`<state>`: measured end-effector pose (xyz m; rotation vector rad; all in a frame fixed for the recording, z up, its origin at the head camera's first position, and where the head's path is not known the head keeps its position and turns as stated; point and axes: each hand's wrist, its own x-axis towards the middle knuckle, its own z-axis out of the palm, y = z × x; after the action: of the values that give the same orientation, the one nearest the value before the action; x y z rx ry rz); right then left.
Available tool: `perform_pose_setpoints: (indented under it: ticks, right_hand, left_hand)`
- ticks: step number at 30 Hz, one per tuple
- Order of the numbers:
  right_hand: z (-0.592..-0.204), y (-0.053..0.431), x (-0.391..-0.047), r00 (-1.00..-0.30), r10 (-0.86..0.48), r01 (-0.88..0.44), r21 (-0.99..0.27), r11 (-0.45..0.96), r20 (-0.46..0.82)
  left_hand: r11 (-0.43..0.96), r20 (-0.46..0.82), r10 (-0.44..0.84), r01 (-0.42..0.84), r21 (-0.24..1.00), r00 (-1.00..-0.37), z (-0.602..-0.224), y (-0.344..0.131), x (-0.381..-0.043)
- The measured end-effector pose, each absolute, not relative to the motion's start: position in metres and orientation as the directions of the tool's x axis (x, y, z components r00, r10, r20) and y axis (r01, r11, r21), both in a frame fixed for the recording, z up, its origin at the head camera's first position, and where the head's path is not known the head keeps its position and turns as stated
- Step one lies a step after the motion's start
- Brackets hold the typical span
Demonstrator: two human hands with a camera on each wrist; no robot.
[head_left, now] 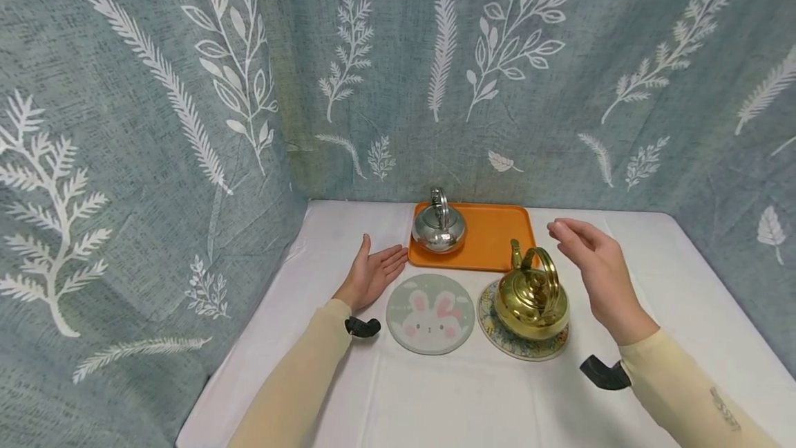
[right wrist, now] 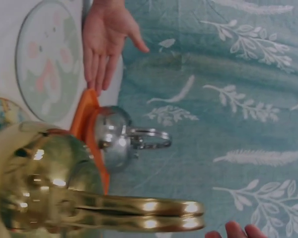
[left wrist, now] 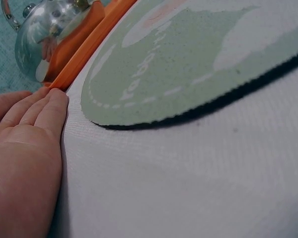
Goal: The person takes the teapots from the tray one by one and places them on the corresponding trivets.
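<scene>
A gold kettle (head_left: 528, 310) stands on a round floral mat (head_left: 491, 323), its looped handle (right wrist: 154, 206) raised. My right hand (head_left: 597, 275) hovers to the right of this kettle, fingers slightly bent and thumb near them, with nothing held. In the right wrist view its fingertips (right wrist: 235, 230) show just beyond the handle. On the left part of an orange tray (head_left: 497, 230) sits a small silver kettle (head_left: 439, 232). My left hand (head_left: 372, 275) lies palm up with straight fingers, their tips right at the tray's left front corner.
A round green mat with a rabbit face (head_left: 429, 323) lies in front of the tray, left of the floral mat. White cloth (head_left: 448, 399) covers the table. Blue-green curtains with white leaf prints (head_left: 398, 75) stand behind and at both sides.
</scene>
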<state>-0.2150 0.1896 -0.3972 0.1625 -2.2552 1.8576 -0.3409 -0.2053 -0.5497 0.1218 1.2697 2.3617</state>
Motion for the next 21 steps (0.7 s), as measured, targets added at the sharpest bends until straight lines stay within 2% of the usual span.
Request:
perform_pose_setpoints:
  ticks: [10,21]
  right_hand:
    - [-0.368,0.176,-0.239,-0.981,-0.158,-0.136,-0.978,0.156,0.112]
    - [-0.358,0.156,-0.277,-0.976,-0.217,-0.031,-0.992,0.124,0.003]
  left_hand:
    - [-0.465,-0.147,0.426,-0.355,0.811,-0.893,-0.549,-0.205,-0.339]
    - [-0.455,-0.137,0.434,-0.347,0.820,-0.890,-0.549,-0.206,-0.340]
